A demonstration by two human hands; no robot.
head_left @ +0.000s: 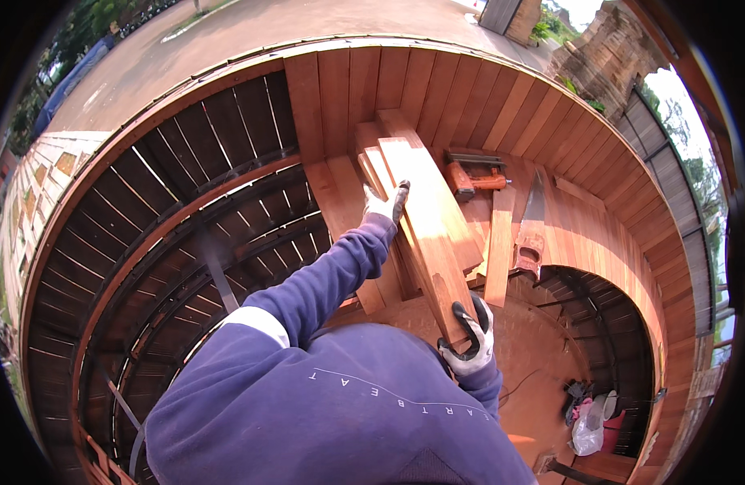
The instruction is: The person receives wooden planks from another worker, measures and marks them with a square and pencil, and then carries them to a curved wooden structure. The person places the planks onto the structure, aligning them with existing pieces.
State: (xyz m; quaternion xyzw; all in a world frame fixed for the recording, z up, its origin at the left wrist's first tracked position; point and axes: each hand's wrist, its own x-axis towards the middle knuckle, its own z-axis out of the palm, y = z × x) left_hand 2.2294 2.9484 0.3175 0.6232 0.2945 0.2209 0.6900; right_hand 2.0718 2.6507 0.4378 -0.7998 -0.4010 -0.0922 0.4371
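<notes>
Plank (429, 222) of reddish wood, gripped at its near end by the gloved right hand (472, 339) and steadied farther up by the closed left hand (386, 202); a slackened grip could let it slide onto the handsaw (531, 234) beside it.

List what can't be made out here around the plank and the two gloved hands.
- Head view: right hand palm and the near end of the plank, hidden by the glove's grip.
- Left hand fingertips, behind the plank's edge.
- Boards under the plank, covered by it.
- Orange power tool: too small for detail.
- Handsaw teeth: too small.
</notes>
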